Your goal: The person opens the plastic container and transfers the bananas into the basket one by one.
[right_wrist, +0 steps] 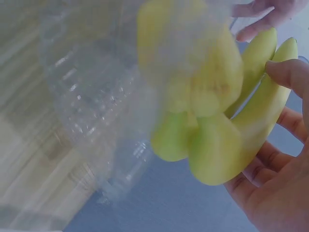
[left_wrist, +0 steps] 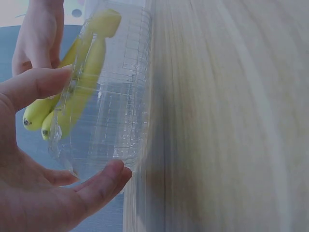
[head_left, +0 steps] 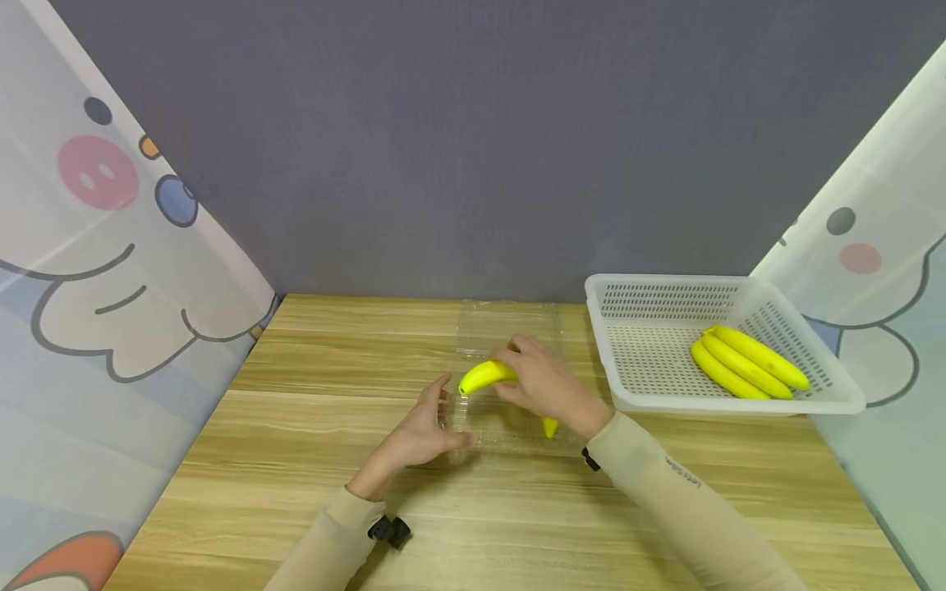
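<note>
In the head view my right hand (head_left: 543, 382) grips yellow bananas (head_left: 486, 376) over a clear plastic box (head_left: 502, 439). A yellow end also shows below that hand. Two banana tips stick out past the box rim in the left wrist view; the right wrist view has the thumb and fingers around the bananas (right_wrist: 256, 130), with more yellow blurred behind the plastic. My left hand (head_left: 421, 431) holds the near left side of the box, thumb by the rim and fingers (left_wrist: 108, 186) low on the wall. The box's lid (head_left: 510, 327) lies folded open towards the back.
A white perforated basket (head_left: 613, 361) stands at the right, with a bunch of several bananas (head_left: 746, 365) in its right part. Wooden table (head_left: 310, 394) lies under everything. A grey panel (head_left: 443, 164) rises behind it, with cartoon-printed curtains on both sides.
</note>
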A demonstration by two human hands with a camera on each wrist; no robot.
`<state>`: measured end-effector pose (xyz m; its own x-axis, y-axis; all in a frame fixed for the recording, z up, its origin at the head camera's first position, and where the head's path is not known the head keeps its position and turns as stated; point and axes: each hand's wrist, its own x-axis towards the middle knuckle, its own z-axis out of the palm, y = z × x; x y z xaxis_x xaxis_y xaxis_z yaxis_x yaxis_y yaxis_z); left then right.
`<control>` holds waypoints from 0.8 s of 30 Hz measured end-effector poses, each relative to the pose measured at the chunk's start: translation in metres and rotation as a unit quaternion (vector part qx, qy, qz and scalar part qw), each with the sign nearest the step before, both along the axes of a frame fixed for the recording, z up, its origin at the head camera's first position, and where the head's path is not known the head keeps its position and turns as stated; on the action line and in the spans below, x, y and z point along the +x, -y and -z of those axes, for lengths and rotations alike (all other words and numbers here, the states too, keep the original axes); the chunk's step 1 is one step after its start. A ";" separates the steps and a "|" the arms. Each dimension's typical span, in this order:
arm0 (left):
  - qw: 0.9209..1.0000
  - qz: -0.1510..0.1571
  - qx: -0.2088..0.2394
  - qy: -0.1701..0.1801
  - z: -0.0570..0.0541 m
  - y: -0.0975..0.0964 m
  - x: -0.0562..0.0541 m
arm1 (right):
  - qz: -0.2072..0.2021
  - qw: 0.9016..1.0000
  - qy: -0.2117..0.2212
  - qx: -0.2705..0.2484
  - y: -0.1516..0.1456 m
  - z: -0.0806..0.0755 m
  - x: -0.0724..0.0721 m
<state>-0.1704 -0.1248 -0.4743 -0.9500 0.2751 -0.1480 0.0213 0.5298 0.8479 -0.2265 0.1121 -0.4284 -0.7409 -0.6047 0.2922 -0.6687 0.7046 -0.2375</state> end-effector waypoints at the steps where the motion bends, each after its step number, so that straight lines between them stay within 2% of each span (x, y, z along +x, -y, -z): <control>1: 1.000 0.000 0.000 0.000 0.000 0.000 0.000 | -0.002 1.000 -0.004 0.000 -0.001 -0.002 0.000; 14: 1.000 -0.001 -0.003 -0.002 -0.001 0.000 0.000 | -0.025 0.996 -0.082 -0.014 -0.007 -0.025 0.000; 24: 1.000 -0.001 -0.001 0.004 0.002 0.001 -0.001 | -0.019 0.996 -0.090 -0.012 -0.011 -0.040 0.001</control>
